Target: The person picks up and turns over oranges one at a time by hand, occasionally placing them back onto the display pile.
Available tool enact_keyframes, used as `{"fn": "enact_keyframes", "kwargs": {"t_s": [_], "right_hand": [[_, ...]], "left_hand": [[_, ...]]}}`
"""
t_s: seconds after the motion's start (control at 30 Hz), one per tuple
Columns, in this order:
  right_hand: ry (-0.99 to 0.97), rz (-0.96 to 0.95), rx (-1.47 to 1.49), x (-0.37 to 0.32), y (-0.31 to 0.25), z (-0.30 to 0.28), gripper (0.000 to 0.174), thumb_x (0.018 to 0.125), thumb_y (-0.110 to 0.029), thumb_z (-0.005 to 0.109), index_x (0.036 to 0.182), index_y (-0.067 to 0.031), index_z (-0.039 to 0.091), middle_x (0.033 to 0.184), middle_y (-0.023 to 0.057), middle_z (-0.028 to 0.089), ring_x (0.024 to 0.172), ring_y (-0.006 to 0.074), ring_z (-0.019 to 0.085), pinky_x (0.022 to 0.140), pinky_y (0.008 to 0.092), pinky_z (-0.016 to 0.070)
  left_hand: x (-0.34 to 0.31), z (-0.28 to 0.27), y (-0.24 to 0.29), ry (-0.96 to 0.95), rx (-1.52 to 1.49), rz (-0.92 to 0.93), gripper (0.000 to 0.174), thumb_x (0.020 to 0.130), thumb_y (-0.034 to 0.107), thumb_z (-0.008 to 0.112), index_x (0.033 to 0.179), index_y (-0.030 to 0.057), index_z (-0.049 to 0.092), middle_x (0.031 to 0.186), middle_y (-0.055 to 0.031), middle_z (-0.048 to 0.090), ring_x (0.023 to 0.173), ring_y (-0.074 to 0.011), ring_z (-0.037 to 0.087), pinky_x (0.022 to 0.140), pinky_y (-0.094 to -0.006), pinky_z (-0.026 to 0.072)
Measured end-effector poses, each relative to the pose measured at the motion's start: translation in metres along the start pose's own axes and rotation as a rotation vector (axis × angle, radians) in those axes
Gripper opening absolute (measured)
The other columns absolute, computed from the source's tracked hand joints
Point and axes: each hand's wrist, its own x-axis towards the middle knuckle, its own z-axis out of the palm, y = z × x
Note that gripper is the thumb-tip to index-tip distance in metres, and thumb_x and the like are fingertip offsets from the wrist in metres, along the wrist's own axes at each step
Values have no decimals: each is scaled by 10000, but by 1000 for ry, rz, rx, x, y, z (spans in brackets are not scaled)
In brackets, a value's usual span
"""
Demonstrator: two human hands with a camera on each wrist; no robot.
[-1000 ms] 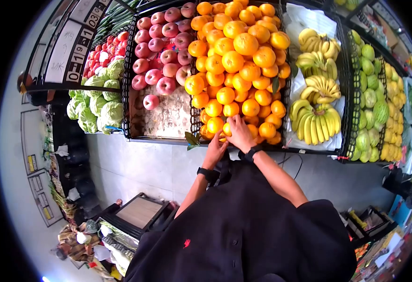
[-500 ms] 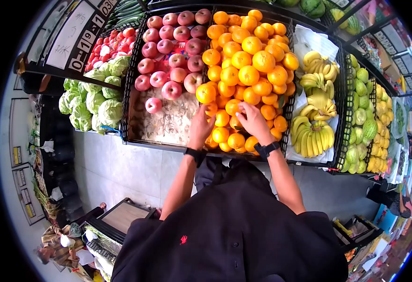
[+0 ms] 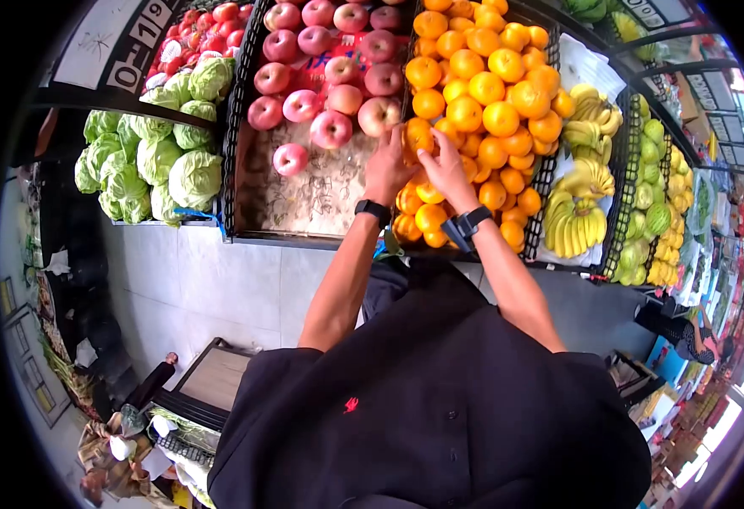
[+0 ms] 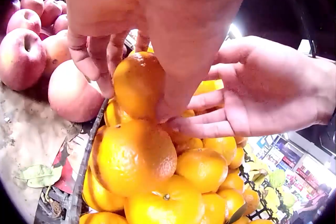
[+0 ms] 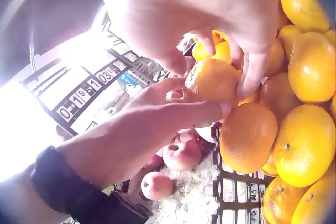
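Note:
Near the left edge of the orange pile, my left hand (image 3: 386, 174) holds an orange (image 4: 139, 85), its fingers on one side and its thumb on the other. Just to the right is my right hand (image 3: 450, 174), its fingers loosely extended and reaching to the same orange. In the left wrist view, the right palm (image 4: 268, 87) is turned toward the camera, its fingertips partly hidden behind the left thumb. More oranges (image 4: 136, 155) lie directly under the held one. Both wrists wear dark bands.
Red apples (image 3: 331, 130) lie in the crate to the left, with bare cardboard (image 3: 304, 204) at its front. A black mesh divider (image 4: 86, 171) separates apples from oranges. Bananas (image 3: 575, 229) are on the right, cabbages (image 3: 156, 161) on the far left.
Both hands have moved from the pile's front edge up toward its left side beside the apples. The left hand has come to hold an orange there. The head view has shifted.

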Motion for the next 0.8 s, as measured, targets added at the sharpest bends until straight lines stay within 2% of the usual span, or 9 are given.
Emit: {"fn": "enact_keyframes", "kwargs": {"t_s": [0.03,0.13,0.27,0.3,0.4,0.43,0.53,0.57,0.8], "right_hand": [[-21,83,58,0,-1,-3,560,929,-271,670,1392,-6,499,1333,258,556,1244,404,545,1025,438,473],[-26,143,47,-13,-17,-12,509,964,-255,660,1387,-16,508,1248,184,600,1113,266,634,894,336,537],[-40,68,-98,-56,-21,-15,544,921,-172,722,1395,-32,495,1242,175,548,992,234,668,796,314,576],[-7,73,-8,-65,-23,-15,575,894,-139,752,1396,-39,490,1268,186,530,916,205,681,758,300,585],[-93,303,50,-88,-26,-22,634,865,-254,772,1383,-27,486,1228,222,539,1019,320,635,843,362,556],[-97,262,-40,-96,-17,-21,634,859,-256,777,1378,-35,487,1224,228,539,1041,330,628,855,371,552],[-231,371,-96,-114,-8,-23,637,851,-258,783,1371,-40,486,1242,245,539,1083,369,612,904,405,533],[-273,356,-118,-121,14,-18,660,837,-254,787,1374,-42,467,1261,269,533,1146,420,570,980,446,491],[-182,345,-209,-130,-5,-34,700,793,-240,798,1366,-55,442,1238,270,535,1187,446,536,1017,461,463]], "left_hand": [[-2,-3,0,-13,-14,11,772,730,241,827,1385,92,447,1347,-203,543,1077,-452,619,857,-506,547],[-6,-11,0,-46,-34,53,783,697,245,851,1362,110,461,1307,-202,555,1019,-446,642,816,-506,558],[-34,-14,4,-81,-46,76,726,698,212,844,1319,115,481,1180,-186,595,945,-434,657,760,-493,570],[-41,-17,10,-105,-57,69,719,699,205,841,1316,114,483,1159,-185,600,941,-431,657,757,-493,570],[-64,-14,13,-126,-1,84,706,699,181,837,1303,101,482,1103,-201,606,889,-420,668,731,-480,577],[-71,-11,12,-153,14,65,706,699,184,838,1302,97,482,1096,-205,605,871,-420,671,724,-476,579],[-91,5,5,-235,66,26,700,704,192,836,1291,87,469,1067,-223,588,785,-428,682,675,-480,584],[-97,12,1,-271,94,5,699,706,191,834,1290,87,465,1068,-226,584,777,-431,683,669,-485,583],[-104,29,19,-273,132,53,676,724,125,800,1298,78,446,1096,-236,557,797,-426,683,672,-484,581]]}}
